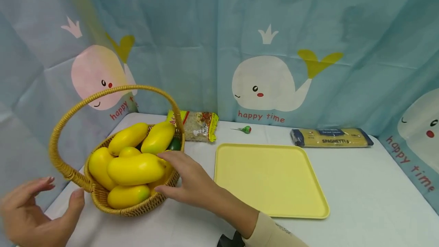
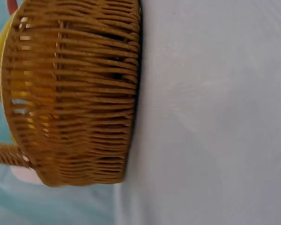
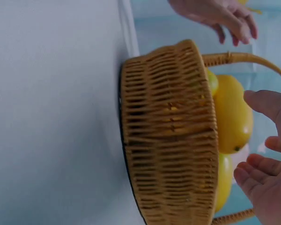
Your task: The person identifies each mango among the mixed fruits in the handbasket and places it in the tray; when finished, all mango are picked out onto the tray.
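Basket [image 1: 138,209]: on the table [image 1: 363,190], left of the tray [image 1: 267,178], heaped with a yellow pile [image 1: 127,140].
Top fruit [image 1: 133,169]: inside the basket, lying crosswise over the pile.
Right hand [image 1: 190,180]: at the top fruit's right end, thumb and fingers spread wide, nothing gripped; contact I can't tell.
Left hand [image 1: 32,222]: beside the handle [image 1: 137,87] at its left foot, thumb and fingers well apart, empty.
Fruit feel: glossy and smooth, so I'd expect slip; looks firm, perhaps moulded and light. My guess.
Fruit hold: I'd span the middle, thumb on the near side, fingers on the far, lifting straight so neighbours don't roll.
Basket feel: wicker, probably stiff with slight give; unlikely to break.
Basket hold: crown of the handle, level, since the heap could spill.
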{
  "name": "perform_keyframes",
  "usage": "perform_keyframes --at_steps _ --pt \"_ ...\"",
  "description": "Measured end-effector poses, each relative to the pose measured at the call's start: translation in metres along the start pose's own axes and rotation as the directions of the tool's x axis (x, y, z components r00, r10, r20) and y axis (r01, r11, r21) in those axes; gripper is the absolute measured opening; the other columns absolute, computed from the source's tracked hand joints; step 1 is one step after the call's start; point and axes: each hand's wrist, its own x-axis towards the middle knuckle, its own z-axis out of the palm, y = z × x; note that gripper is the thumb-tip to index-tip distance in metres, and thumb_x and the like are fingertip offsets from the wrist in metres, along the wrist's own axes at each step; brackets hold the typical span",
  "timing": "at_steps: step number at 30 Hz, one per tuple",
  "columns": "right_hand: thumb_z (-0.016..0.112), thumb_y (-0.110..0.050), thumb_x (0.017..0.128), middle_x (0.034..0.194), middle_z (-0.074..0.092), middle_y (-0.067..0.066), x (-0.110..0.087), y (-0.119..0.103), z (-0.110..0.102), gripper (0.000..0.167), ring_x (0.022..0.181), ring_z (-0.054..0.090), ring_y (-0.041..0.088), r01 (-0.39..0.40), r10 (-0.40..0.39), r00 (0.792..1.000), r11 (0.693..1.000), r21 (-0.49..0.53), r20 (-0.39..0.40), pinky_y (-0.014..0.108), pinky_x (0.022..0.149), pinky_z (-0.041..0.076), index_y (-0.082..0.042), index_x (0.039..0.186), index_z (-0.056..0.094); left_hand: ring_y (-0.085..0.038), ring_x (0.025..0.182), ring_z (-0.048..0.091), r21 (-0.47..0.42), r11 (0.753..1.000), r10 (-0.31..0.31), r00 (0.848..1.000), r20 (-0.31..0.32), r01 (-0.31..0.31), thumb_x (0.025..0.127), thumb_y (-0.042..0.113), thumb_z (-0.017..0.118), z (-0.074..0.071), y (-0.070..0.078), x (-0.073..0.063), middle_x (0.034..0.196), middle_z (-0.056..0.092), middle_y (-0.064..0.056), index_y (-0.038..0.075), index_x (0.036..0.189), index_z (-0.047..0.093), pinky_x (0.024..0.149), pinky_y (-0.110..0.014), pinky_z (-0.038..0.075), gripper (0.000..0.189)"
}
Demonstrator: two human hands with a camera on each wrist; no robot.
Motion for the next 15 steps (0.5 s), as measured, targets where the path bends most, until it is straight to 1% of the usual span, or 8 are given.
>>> perform_keyframes --at_steps 2,4,6,7,10,12,14,15 --pt "0.078 -0.027 0.091 0.147 0.048 0.000 0.003 0.000 0.004 0.069 0.135 0.042 0.006 -0.011 0.011 1.000 1.000 0.022 0.007 0.015 0.109 0.036 -0.008 0.148 0.044 -0.010 0.104 0.058 -0.072 0.987 -0.145 0.989 0.019 0.146 0.080 0.006 0.078 -0.006 -0.010 -0.006 0.115 0.060 -0.007 -0.021 0.114 0.055 0.097 -0.018 0.046 0.049" --pt "0.078 -0.029 0.091 0.147 0.047 -0.001 0.005 0.000 0.007 0.070 0.135 0.041 0.005 -0.033 0.032 0.999 0.998 0.047 0.021 0.015 0.110 0.035 -0.009 0.149 0.042 -0.016 0.107 0.059 -0.152 0.957 -0.235 0.969 0.079 0.245 0.077 -0.012 0.072 -0.011 -0.022 -0.011 0.119 0.057 -0.008 -0.020 0.124 0.051 0.095 -0.019 0.048 0.052" --pt "0.077 -0.031 0.091 0.147 0.047 -0.002 0.008 0.000 0.009 0.071 0.135 0.040 0.004 -0.057 0.055 0.998 0.997 0.058 0.038 0.015 0.110 0.035 -0.010 0.149 0.041 -0.021 0.107 0.060 -0.272 0.915 -0.266 0.953 0.142 0.296 0.075 -0.023 0.067 -0.014 -0.033 -0.015 0.120 0.057 -0.015 -0.022 0.128 0.047 0.094 -0.020 0.050 0.056" --pt "0.077 -0.032 0.091 0.148 0.047 -0.002 0.009 0.000 0.010 0.072 0.135 0.040 0.004 -0.069 0.066 0.997 0.996 0.057 0.047 0.016 0.110 0.035 -0.010 0.150 0.041 -0.023 0.107 0.060 -0.338 0.887 -0.271 0.947 0.172 0.315 0.074 -0.026 0.065 -0.015 -0.038 -0.017 0.121 0.057 -0.019 -0.023 0.129 0.045 0.094 -0.020 0.050 0.058" --pt "0.076 -0.035 0.091 0.149 0.046 -0.004 0.012 0.001 0.012 0.073 0.136 0.039 0.004 -0.103 0.100 0.993 0.994 0.045 0.069 0.017 0.111 0.034 -0.011 0.151 0.041 -0.023 0.108 0.060 -0.389 0.852 -0.272 0.931 0.242 0.350 0.073 -0.030 0.064 -0.017 -0.048 -0.023 0.121 0.057 -0.021 -0.024 0.131 0.044 0.093 -0.020 0.051 0.061" --pt "0.076 -0.037 0.091 0.150 0.046 -0.004 0.014 0.001 0.013 0.074 0.136 0.040 0.005 -0.127 0.124 0.989 0.991 0.038 0.080 0.018 0.111 0.035 -0.012 0.151 0.040 -0.023 0.107 0.060 -0.384 0.841 -0.290 0.917 0.275 0.381 0.073 -0.031 0.064 -0.018 -0.052 -0.026 0.120 0.059 -0.019 -0.022 0.132 0.045 0.093 -0.019 0.052 0.062" --pt "0.075 -0.039 0.091 0.150 0.046 -0.004 0.015 0.001 0.013 0.074 0.135 0.041 0.007 -0.150 0.146 0.986 0.988 0.039 0.085 0.020 0.110 0.037 -0.013 0.151 0.041 -0.021 0.107 0.061 -0.266 0.871 -0.329 0.892 0.309 0.413 0.073 -0.030 0.064 -0.018 -0.051 -0.027 0.118 0.060 -0.017 -0.018 0.133 0.048 0.093 -0.018 0.052 0.063" --pt "0.075 -0.039 0.091 0.149 0.046 -0.004 0.015 0.001 0.014 0.074 0.134 0.042 0.007 -0.158 0.154 0.984 0.987 0.038 0.086 0.020 0.110 0.038 -0.013 0.151 0.041 -0.020 0.106 0.061 -0.226 0.870 -0.358 0.876 0.322 0.438 0.073 -0.031 0.063 -0.018 -0.050 -0.028 0.118 0.061 -0.017 -0.017 0.134 0.049 0.093 -0.018 0.052 0.063"
